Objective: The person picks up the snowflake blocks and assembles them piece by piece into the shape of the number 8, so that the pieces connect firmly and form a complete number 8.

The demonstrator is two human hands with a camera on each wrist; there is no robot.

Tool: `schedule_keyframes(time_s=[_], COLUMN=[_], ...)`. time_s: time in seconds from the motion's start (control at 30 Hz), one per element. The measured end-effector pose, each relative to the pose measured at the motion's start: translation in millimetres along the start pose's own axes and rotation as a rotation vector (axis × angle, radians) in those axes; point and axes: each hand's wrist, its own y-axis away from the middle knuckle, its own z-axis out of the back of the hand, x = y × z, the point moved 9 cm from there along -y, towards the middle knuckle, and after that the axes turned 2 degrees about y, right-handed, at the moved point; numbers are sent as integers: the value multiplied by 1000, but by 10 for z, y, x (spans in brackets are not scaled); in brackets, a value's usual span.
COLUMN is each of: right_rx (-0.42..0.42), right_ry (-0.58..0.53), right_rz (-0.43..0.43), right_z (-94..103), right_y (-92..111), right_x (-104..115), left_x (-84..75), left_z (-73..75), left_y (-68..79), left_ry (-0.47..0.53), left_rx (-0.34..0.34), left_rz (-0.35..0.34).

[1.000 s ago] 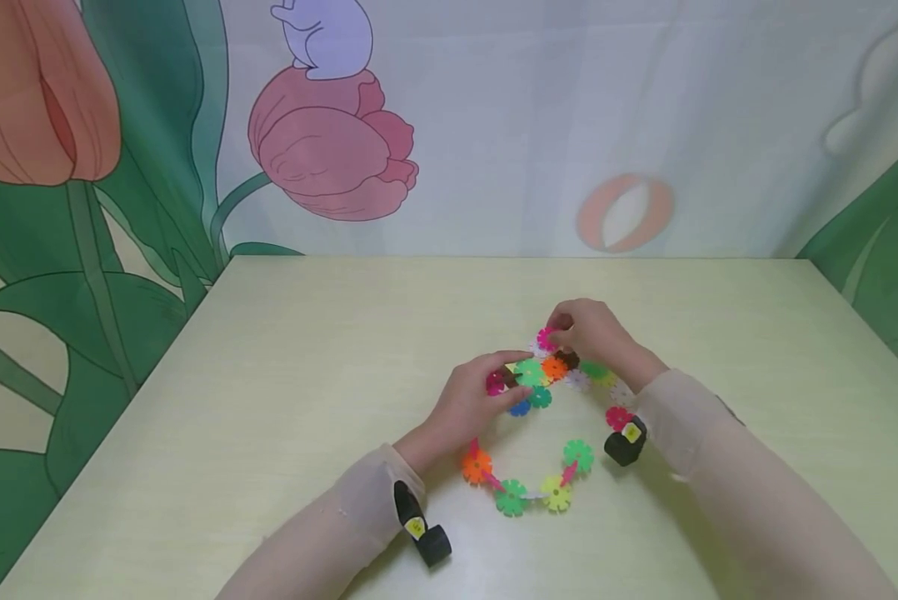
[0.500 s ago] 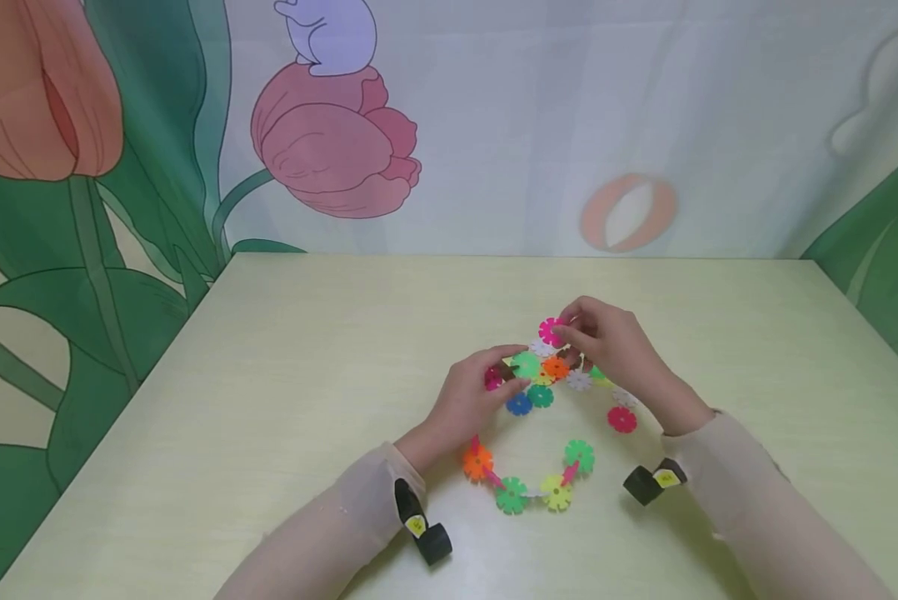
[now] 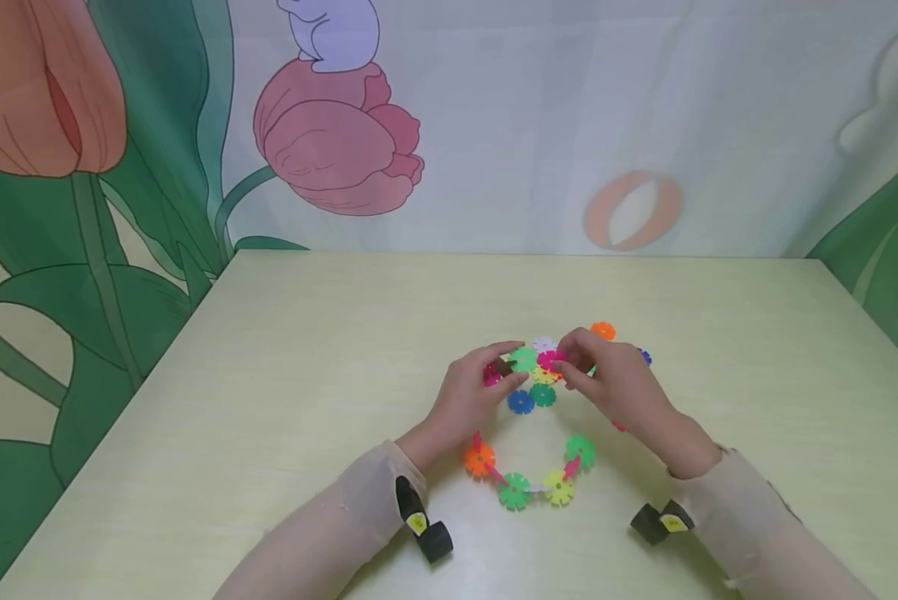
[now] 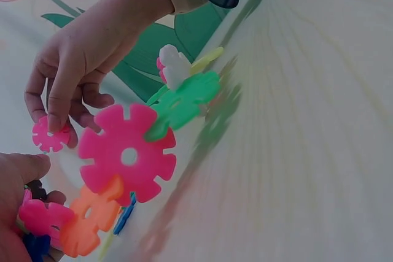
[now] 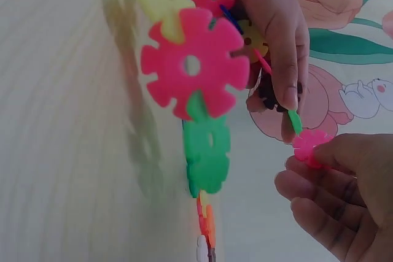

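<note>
My right hand (image 3: 621, 387) pinches a pink snowflake disc (image 3: 549, 360), notched round its edge, between thumb and fingertips. Left of it, my left hand (image 3: 467, 396) holds part of a linked chain of such discs, with a green disc (image 3: 522, 359) between thumb and fingers. In the right wrist view the pink disc (image 5: 311, 146) meets the edge of the green disc (image 5: 295, 121); whether they are slotted together I cannot tell. The chain's near side, with an orange disc (image 3: 480, 459) and a yellow disc (image 3: 559, 489), curves across the table.
A blue disc (image 3: 520, 402) and a teal disc (image 3: 542, 395) lie beside the left fingertips. Beyond the right hand show an orange disc (image 3: 602, 331) and a partly hidden blue one (image 3: 646, 357). The pale table (image 3: 329, 333) ends at a printed curtain (image 3: 494, 125).
My right hand has first lifted the pink disc and drawn back right, then brought it down and left to the green disc. My left hand has stayed nearly still.
</note>
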Motion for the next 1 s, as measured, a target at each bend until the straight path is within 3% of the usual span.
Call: schedule_keyframes(time_s=[0.3, 0.6, 0.73, 0.83, 1.0], right_rx=[1, -37, -26, -5, -12], right_ry=[108, 64, -2, -49, -118], right_rz=[18, 41, -1, -39, -9], right_z=[-59, -147, -179, -201, -221], right_y=[14, 22, -1, -21, -26], right_x=[89, 127, 43, -32, -44], left_x=[20, -8, -8, 5, 66], left_z=[-5, -13, -27, -30, -53], left_y=[-7, 24, 37, 38, 23], left_ry=[13, -32, -12, 50, 194], left_rx=[3, -15, -26, -24, -1], left_rz=[22, 22, 33, 47, 85])
